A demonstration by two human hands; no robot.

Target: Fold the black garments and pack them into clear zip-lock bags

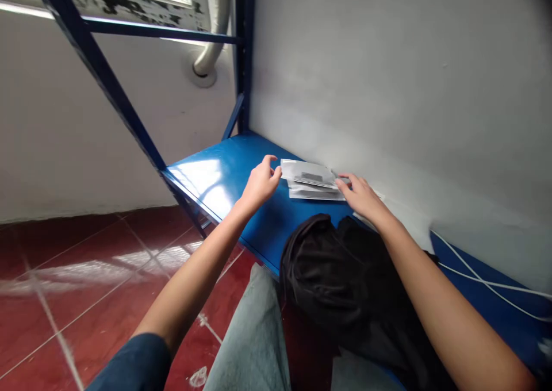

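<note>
A small stack of flat whitish packets point(317, 194) lies on the blue metal shelf point(241, 155) against the wall. The top packet point(304, 171) carries a dark grey printed patch and sits askew over those below. My left hand point(262, 179) is at its left end, thumb and forefinger apart, with the fingertips close to the edge; whether they touch is unclear. At the other end, my right hand point(361, 195) has its thumb on the near side of the top packet's corner and its forefinger behind, pinching it. Part of another pale flat item point(364, 221) shows under my right wrist.
A black cloth bag or garment point(336, 264) lies over the shelf's front edge, by my knees. White cables point(483, 279) cross the shelf at right. A blue upright post point(103, 86) rises at left, and a pipe point(211, 52) enters the wall. Red tiles point(99, 316) cover the floor.
</note>
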